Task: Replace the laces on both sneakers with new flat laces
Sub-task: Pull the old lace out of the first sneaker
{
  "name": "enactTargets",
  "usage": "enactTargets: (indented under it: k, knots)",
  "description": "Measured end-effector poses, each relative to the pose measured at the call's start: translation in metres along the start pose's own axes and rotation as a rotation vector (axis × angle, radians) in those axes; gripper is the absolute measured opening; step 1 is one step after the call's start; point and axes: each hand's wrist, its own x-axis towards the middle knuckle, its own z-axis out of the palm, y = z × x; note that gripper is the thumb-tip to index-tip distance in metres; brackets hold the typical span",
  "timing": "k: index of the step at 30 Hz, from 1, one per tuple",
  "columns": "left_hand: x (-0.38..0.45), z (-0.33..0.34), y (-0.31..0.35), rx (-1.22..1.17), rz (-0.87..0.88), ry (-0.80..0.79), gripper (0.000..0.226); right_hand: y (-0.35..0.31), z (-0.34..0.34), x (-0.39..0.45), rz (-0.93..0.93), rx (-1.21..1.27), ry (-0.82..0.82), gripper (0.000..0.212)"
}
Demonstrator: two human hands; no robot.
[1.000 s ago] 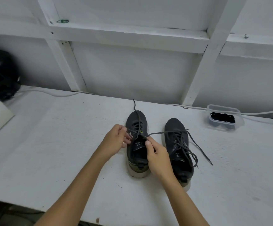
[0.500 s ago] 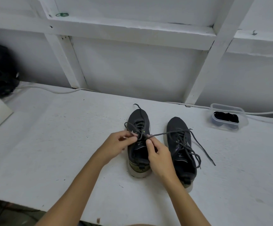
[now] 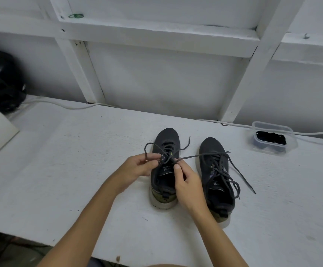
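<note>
Centre frame: pinching thin dark grey lace (image 3: 195, 155) of left dark fabric sneaker (image 3: 164, 170) on white desk (image 3: 79, 170) | left hand (image 3: 137, 167) gripping loop, right hand (image 3: 185, 182) gripping crossing strand | limp, light, likely slippery; best gripping near eyelets | eyelets hidden behind fingers; contents of clear plastic tub (image 3: 273, 138) at right too dark for identifying.

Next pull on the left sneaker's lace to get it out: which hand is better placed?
Probably left. The left hand pinches a slack loop of the lace beside the left sneaker, free to draw outward. The right hand pinches the lace over the tongue.
</note>
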Motion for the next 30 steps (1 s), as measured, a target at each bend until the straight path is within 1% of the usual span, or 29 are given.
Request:
enactTargets:
  k: [2,3,5,7,8,9,10,11,12,14,15,16,17,18,19,20,21,22,23,24,25,27,28,29,30]
  knots:
    - [0.0,0.0,0.0,0.07,0.019,-0.042,0.025,0.0,0.0,0.0,-0.004,0.005,-0.003,0.025]
    - [0.001,0.001,0.001,0.109,0.035,-0.03,0.022,-0.001,0.0,0.0,-0.007,0.007,-0.004,0.026]
    - [0.006,0.005,0.002,0.183,0.066,0.036,0.015,-0.001,0.0,-0.001,-0.014,0.001,-0.003,0.027]
    - [0.011,0.009,0.004,0.219,0.079,0.153,0.01,-0.001,-0.001,-0.001,-0.025,-0.017,0.006,0.028]
    - [0.014,0.01,0.006,0.162,0.077,0.264,0.013,-0.002,-0.001,-0.001,-0.028,-0.027,0.013,0.029]
    - [0.016,0.01,0.008,0.038,0.064,0.392,0.015,-0.002,-0.001,-0.001,-0.028,-0.034,0.019,0.029]
    - [0.018,0.009,0.008,-0.079,0.045,0.488,0.016,-0.002,-0.001,-0.001,-0.026,-0.037,0.023,0.029]
    - [0.019,0.006,0.008,-0.122,0.031,0.502,0.017,-0.002,-0.001,-0.001,-0.023,-0.039,0.027,0.031]
    - [0.017,0.005,0.008,-0.075,0.021,0.418,0.018,-0.002,0.0,-0.001,-0.021,-0.036,0.029,0.032]
    - [0.011,0.006,0.003,0.072,-0.019,0.125,0.021,-0.004,0.0,-0.001,-0.016,-0.016,0.026,0.032]
    - [0.008,0.008,0.0,0.113,-0.026,0.022,0.019,-0.004,0.0,-0.001,-0.009,-0.006,0.022,0.031]
    - [0.008,0.009,-0.003,0.125,-0.003,-0.015,0.016,-0.004,0.0,-0.001,-0.005,-0.001,0.02,0.03]
    - [0.009,0.009,-0.005,0.139,0.023,0.01,0.014,-0.003,0.0,-0.001,-0.005,-0.002,0.021,0.029]
    - [0.011,0.009,-0.006,0.139,0.046,0.076,0.014,-0.002,0.0,-0.001,-0.004,-0.006,0.023,0.029]
    - [0.013,0.008,-0.005,0.095,0.056,0.184,0.014,-0.002,-0.001,-0.002,0.006,-0.012,0.022,0.029]
    - [0.016,0.007,-0.002,-0.007,0.055,0.326,0.015,-0.002,-0.001,-0.002,0.018,-0.017,0.019,0.029]
    - [0.019,0.003,0.002,-0.159,0.051,0.466,0.015,-0.003,-0.001,-0.002,0.024,-0.022,0.018,0.028]
    - [0.022,-0.003,0.006,-0.308,0.048,0.563,0.017,-0.002,-0.002,-0.002,0.019,-0.028,0.019,0.028]
    - [0.022,-0.008,0.009,-0.401,0.043,0.593,0.021,-0.002,-0.001,-0.002,0.013,-0.037,0.021,0.028]
    - [0.021,-0.011,0.011,-0.392,0.031,0.546,0.027,-0.002,-0.001,-0.002,0.011,-0.045,0.023,0.028]
    - [0.018,-0.013,0.011,-0.299,0.006,0.443,0.034,-0.002,-0.001,-0.002,0.01,-0.049,0.024,0.028]
    - [0.011,-0.008,0.007,-0.001,-0.048,0.196,0.039,-0.003,0.0,-0.001,0.012,-0.037,0.026,0.028]
    - [0.008,-0.004,0.003,0.134,-0.045,0.095,0.034,-0.002,0.0,-0.001,0.017,-0.029,0.026,0.029]
    - [0.008,0.001,0.0,0.204,-0.023,0.047,0.024,-0.002,0.0,-0.001,0.021,-0.026,0.022,0.029]
    - [0.01,0.005,-0.003,0.207,0.009,0.062,0.012,-0.001,0.0,-0.001,0.023,-0.028,0.019,0.029]
